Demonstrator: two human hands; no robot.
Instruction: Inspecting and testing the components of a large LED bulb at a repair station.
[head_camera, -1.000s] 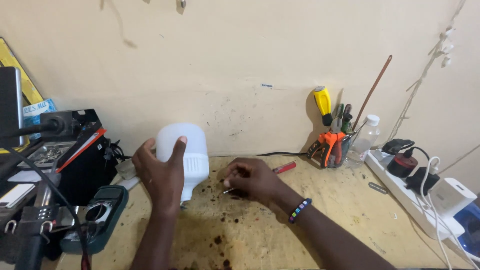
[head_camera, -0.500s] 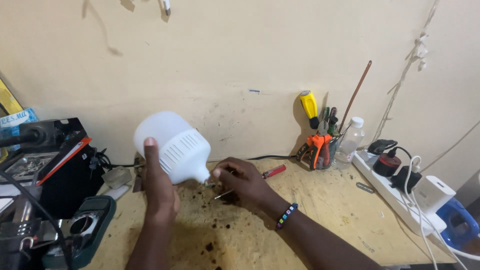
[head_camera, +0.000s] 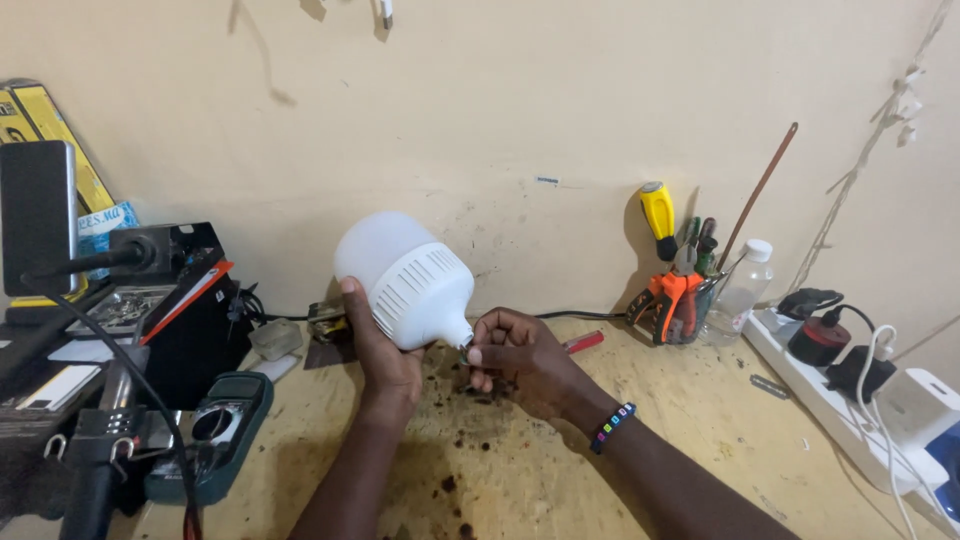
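Note:
My left hand (head_camera: 380, 355) holds a large white LED bulb (head_camera: 405, 275) above the wooden bench, tilted so its dome points up and left and its narrow base points down and right. My right hand (head_camera: 520, 360) is at the bulb's base, fingertips pinched on the small end there. A beaded bracelet (head_camera: 612, 428) circles my right wrist. Whether something thin lies in the right fingers is too small to tell.
A green multimeter (head_camera: 215, 435) and black equipment with cables sit at the left. A tool holder with pliers and a yellow-handled screwdriver (head_camera: 672, 290), a clear bottle (head_camera: 742, 290) and a white power strip with plugs (head_camera: 850, 385) stand right. A red-handled tool (head_camera: 583, 342) lies behind my right hand. The stained wooden bench (head_camera: 500, 470) lies below.
The bulb went from upright to tilted, base toward the right. My right hand rose from the bench to the bulb's base.

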